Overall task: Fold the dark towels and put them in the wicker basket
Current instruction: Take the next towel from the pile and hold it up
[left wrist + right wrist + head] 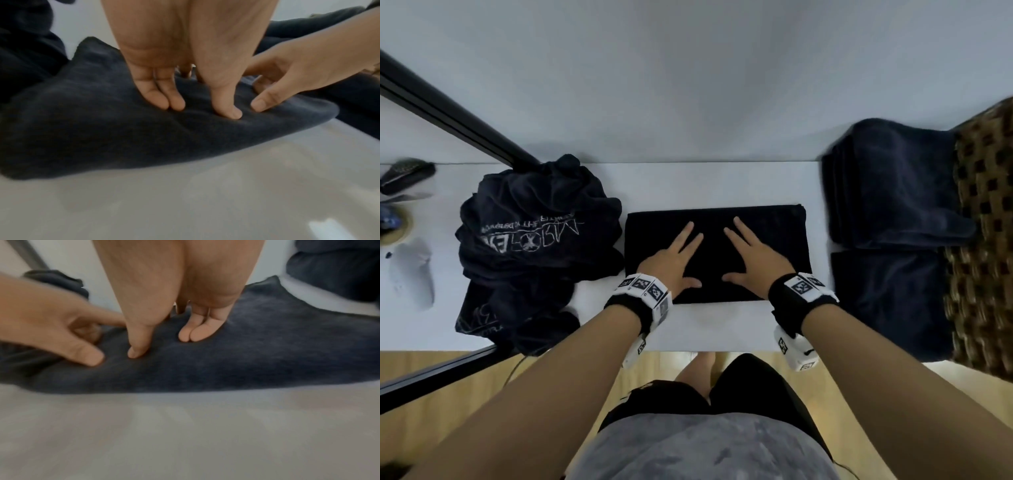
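A dark towel (714, 240), folded into a flat rectangle, lies in the middle of the white table (709, 181). Both hands lie palm-down on it with fingers straight and spread: my left hand (678, 263) on its left half, my right hand (751, 260) on its right half. In the left wrist view my left hand (200, 104) presses its fingertips into the towel (92, 129). My right hand (164, 345) does the same to the towel (267, 353). A wicker basket (983, 240) at the right edge holds two stacks of folded dark towels (887, 185).
A crumpled pile of dark towels with white print (537, 226) lies on the table to the left, touching the folded one. A black frame bar (458, 116) runs diagonally behind the pile. A white device (414, 270) and a dark case (407, 174) lie at the far left.
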